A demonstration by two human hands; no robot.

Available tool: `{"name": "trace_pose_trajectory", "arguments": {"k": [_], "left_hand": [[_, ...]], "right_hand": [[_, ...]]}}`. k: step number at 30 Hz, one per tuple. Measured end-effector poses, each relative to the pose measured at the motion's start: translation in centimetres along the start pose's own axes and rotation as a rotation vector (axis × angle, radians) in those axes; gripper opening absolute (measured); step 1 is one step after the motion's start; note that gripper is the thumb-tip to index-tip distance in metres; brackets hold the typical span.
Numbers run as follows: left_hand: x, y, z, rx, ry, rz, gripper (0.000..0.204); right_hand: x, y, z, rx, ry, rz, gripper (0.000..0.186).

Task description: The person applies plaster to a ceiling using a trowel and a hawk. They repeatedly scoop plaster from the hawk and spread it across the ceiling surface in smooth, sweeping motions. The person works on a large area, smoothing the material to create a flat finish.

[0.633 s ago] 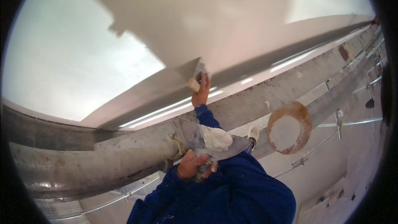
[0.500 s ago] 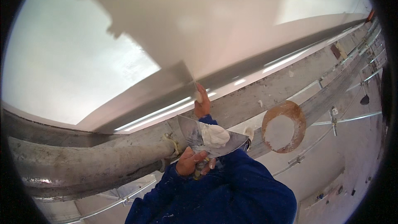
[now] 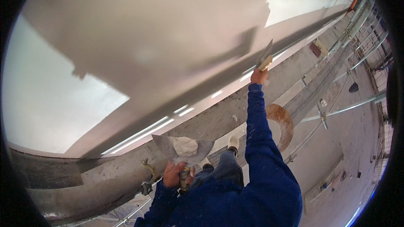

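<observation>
My right hand (image 3: 258, 77), arm outstretched, grips a trowel (image 3: 264, 52) with a steel blade and pale wooden handle, near the white wall (image 3: 160, 33), which carries a large shadow. At the lower middle, my left hand (image 3: 172, 174) is closed round the handle of a wide steel plastering blade (image 3: 202, 147), held level with a lump of white compound (image 3: 184, 146) on it. Right of my outstretched arm, a round brown container (image 3: 286, 122) with pale material inside is partly hidden by the blue sleeve.
A grey concrete ledge (image 3: 223, 117) runs along the wall base beside dusty planks (image 3: 317, 80). A large grey pipe (image 3: 84, 201) curves at lower left. Metal scaffold tubes (image 3: 345, 109) cross at the right, and my shoe (image 3: 233, 143) shows below.
My right hand and trowel have moved up and rightward, extending the arm along the wall. The left hand and loaded blade appear lower and further left as the view shifts.
</observation>
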State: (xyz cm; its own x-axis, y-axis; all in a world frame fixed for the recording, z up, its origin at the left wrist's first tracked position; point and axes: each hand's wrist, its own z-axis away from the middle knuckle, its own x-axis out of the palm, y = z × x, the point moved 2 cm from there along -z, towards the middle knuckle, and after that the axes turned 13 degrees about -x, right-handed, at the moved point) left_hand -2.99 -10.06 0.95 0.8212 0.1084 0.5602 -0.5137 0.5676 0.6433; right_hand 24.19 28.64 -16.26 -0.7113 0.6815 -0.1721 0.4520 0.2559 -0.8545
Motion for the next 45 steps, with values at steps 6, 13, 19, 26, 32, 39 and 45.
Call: {"name": "trace_pose_trajectory", "arguments": {"k": [6,13,19,26,32,39,45], "left_hand": [[0.0,-1.3,-2.2,-0.022,0.122,0.072,0.042],[0.4,-1.0,-3.1,-0.14,0.308,-0.04,0.049],[0.1,-0.4,-1.8,-0.084,0.218,0.084,0.042],[-1.2,0.1,0.4,-0.048,0.082,0.102,0.038],[-2.3,-0.4,2.7,-0.12,0.002,0.02,0.036],[-2.2,-1.1,4.3,-0.054,-0.008,-0.05,0.038],[-2.7,-1.3,5.3,-0.053,-0.01,-0.03,0.04]], "right_hand": [[2.9,0.5,-7.2,-0.02,-0.005,0.08,0.054],[6.2,3.2,-8.4,-0.112,-0.048,0.061,0.063],[7.4,-0.2,-2.4,-0.165,-0.097,0.018,0.079],[9.6,-7.9,9.6,-0.134,-0.129,-0.08,0.072],[11.1,-14.4,20.3,-0.123,-0.158,-0.123,0.071],[10.7,-21.2,30.7,-0.085,-0.325,-0.258,0.072],[3.7,-23.1,32.1,-0.046,-0.619,-0.474,0.064]]}}
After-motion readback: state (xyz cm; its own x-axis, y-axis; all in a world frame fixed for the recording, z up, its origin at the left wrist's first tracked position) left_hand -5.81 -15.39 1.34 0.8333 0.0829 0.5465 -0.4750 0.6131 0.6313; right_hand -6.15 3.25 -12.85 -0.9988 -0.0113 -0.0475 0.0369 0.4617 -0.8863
